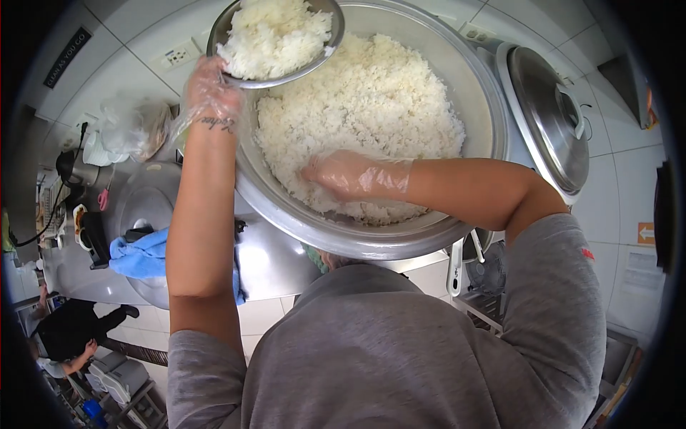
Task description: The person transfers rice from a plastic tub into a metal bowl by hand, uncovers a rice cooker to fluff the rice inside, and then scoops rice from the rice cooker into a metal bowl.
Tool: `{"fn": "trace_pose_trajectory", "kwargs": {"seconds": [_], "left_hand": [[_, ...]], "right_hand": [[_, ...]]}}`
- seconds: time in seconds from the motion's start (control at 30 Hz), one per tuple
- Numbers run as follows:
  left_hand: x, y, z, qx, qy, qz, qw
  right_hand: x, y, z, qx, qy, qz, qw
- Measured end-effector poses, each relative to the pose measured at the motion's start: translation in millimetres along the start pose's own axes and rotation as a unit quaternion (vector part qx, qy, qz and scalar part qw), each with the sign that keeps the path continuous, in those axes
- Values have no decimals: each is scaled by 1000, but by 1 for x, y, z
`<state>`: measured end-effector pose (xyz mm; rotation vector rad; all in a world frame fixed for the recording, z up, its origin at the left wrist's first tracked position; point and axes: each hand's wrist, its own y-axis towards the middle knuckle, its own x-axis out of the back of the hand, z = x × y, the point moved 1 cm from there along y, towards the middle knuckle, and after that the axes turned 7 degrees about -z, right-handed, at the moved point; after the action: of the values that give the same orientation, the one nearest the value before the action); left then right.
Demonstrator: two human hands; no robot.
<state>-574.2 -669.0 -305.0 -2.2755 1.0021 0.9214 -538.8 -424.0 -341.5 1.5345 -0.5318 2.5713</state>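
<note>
A wide metal basin [493,93] full of cooked white rice [386,93] stands before me. My left hand [212,93], in a clear plastic glove, grips the rim of a smaller metal bowl [338,36]. That bowl is heaped with rice [275,36] and is held over the basin's far left edge. My right hand [350,174], gloved the same way, is pressed into the rice at the near side of the basin. Its fingers curl inward and their tips are partly buried. Whether they close around any rice is hidden.
A steel lid [550,118] on a white cooker is at the right. Along the left counter are a blue cloth [139,254], a round metal lid [146,196], pink-handled scissors [103,200] and a plastic bag [139,125]. Another person [68,329] is at the lower left.
</note>
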Motion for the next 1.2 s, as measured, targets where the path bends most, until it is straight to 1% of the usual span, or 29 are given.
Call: {"fn": "trace_pose_trajectory", "kwargs": {"seconds": [0.03,0.07,0.1,0.13,0.17,0.23,0.27,0.3,0.33,0.4,0.43,0.47,0.53,0.57,0.63,0.67,0.73,0.77,0.8,0.83,0.87,0.93,0.97,1.0,1.03,1.07,1.1,1.13,1.2], "left_hand": [[0,-1,0,-5,-5,-2,1000],[-4,-4,1,-9,-4,8,1000],[-7,-8,2,-4,-14,-14,1000],[-10,-9,0,0,-24,-36,999],[-11,-7,-1,-9,-26,-26,999],[-7,-6,0,5,-58,-30,998],[-6,-8,0,-1,-60,-28,998],[-7,-10,1,-5,-63,-13,998],[-7,-8,0,-8,-65,2,998],[-4,0,-1,-16,-62,8,998],[-8,-2,-2,-14,-64,0,998],[-11,-7,-2,-10,-65,-10,998],[-11,-14,0,-2,-69,-27,997],[-12,-14,-1,0,-69,-23,997],[-14,-15,-1,0,-70,-21,997],[-14,-15,0,4,-72,-33,997],[-17,-16,0,3,-74,-48,996],[-20,-18,1,4,-88,-97,991],[-22,-21,1,2,-103,-147,984],[-27,-31,-2,-5,-97,-100,990],[-26,-31,-3,-13,-103,-103,989],[-19,-22,0,-6,-73,-34,997],[-5,-4,7,-4,-116,-58,991],[-6,-7,2,-12,-119,-60,991],[-12,-15,-1,-6,-116,-70,991],[-21,-22,-1,4,-112,-81,990],[-31,-29,-3,9,-106,-123,987],[-24,-21,3,14,-104,-129,986],[-4,5,12,26,-104,-85,991]], "right_hand": [[-2,4,-7,-1,-3,-8,1000],[-7,13,-23,4,85,-42,996],[-5,22,-37,12,171,-76,982],[8,32,-49,-6,129,-152,980],[31,41,-58,-22,86,-226,970],[80,49,-82,-120,135,-356,917],[98,60,-102,-144,-64,-303,940],[112,72,-121,-163,-261,-239,921],[119,83,-136,-159,-264,-242,920],[123,103,-158,-262,-222,-154,927],[121,111,-158,-306,-179,-181,917],[122,116,-156,-301,-177,-176,920],[126,115,-158,-292,-140,-106,940],[120,119,-168,-290,-144,-104,940],[106,128,-179,-271,-145,-236,922],[107,120,-158,-267,-147,-235,923],[101,98,-115,-338,-121,-369,857],[92,105,-128,-251,-174,-396,866],[84,110,-141,-242,-174,-396,868],[85,111,-137,-298,-147,-394,857],[86,110,-137,-353,-120,-390,842],[88,122,-201,-213,-76,-281,932],[90,132,-229,-59,-221,-230,946],[96,130,-199,-51,-224,-230,946],[106,114,-147,-58,-151,-282,946],[111,103,-119,-67,-75,-328,939],[100,110,-115,-38,-46,-378,924],[85,126,-120,-4,-51,-413,910],[71,152,-130,13,-66,-448,892]]}}
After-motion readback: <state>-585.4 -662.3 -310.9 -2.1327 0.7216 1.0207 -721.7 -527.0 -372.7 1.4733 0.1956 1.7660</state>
